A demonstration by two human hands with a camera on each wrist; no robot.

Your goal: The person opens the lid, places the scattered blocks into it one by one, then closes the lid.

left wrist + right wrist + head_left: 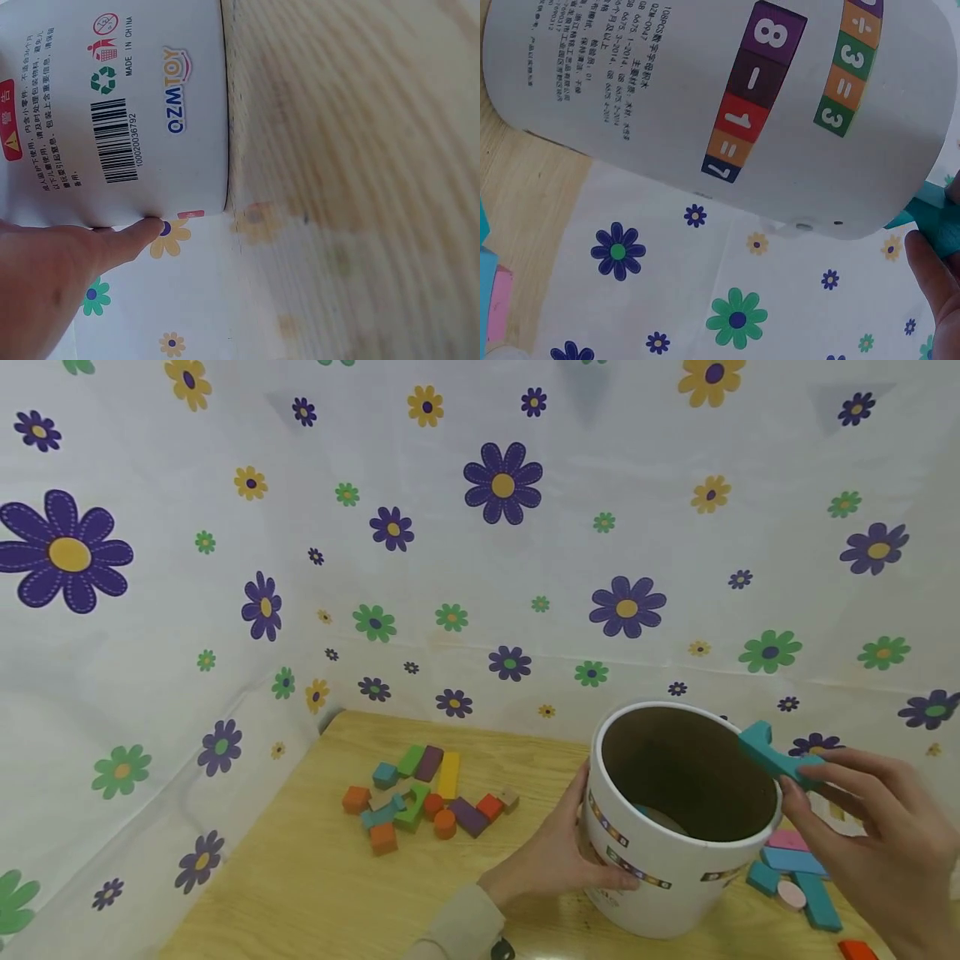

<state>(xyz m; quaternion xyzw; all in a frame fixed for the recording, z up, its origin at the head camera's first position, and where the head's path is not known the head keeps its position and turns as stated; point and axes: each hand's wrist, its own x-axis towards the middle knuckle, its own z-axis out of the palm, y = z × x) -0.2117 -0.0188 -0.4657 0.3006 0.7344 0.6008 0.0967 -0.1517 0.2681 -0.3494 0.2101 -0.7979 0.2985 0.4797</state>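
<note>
A white cylindrical toy bucket (660, 893) stands on the table, tipped a little, its open top facing up. Inside, part of a block shows at the bottom. My left hand (551, 856) holds the bucket's left side, thumb across the front; in the left wrist view the hand (67, 262) lies against the printed wall. Between thumb and fingers, my right hand (885, 827) pinches a teal arch-shaped block (776, 756) over the bucket's right rim. The right wrist view shows this teal block (934, 217) beside the rim, with only part of the hand in sight.
Several coloured blocks, among them a yellow bar (448, 775) and a purple block (468, 817), lie in a cluster on the wooden table (300, 877) at left. More blocks, including a blue bar (795, 861), lie right of the bucket. A flowered sheet (450, 568) hangs behind.
</note>
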